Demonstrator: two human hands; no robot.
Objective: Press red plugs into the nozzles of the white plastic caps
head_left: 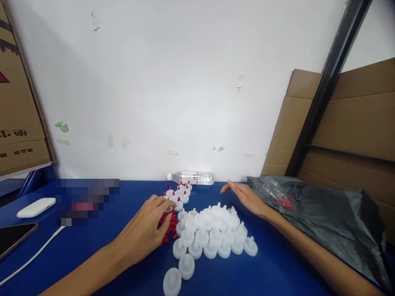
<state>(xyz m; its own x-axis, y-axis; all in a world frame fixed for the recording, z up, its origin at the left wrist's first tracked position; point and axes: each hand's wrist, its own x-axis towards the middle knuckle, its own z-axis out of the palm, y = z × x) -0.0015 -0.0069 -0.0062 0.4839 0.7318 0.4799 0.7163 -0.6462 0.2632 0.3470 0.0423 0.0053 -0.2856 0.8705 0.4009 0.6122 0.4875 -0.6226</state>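
Caps of small red plastic [173, 226], seen in my head view, look light and stiff, likely to roll or slip; I would take one by its sides between thumb and forefinger. They lie heaped just below and beside my left hand [151, 222], its fingers curved and its thumb parted from the forefinger; I cannot tell whether the hidden fingertips touch any. Translucent white, round plastic tops with narrow spouts [216, 236] are clustered between my hands; they too seem light and firm, best held by the rim. My right hand [247, 197], fingers loosely spread and apparently bare, hovers beyond the cluster's right side, apart from it. White tops with red tips [179, 203] stand grouped past my left fingertips, near a clear plastic bottle [197, 177].
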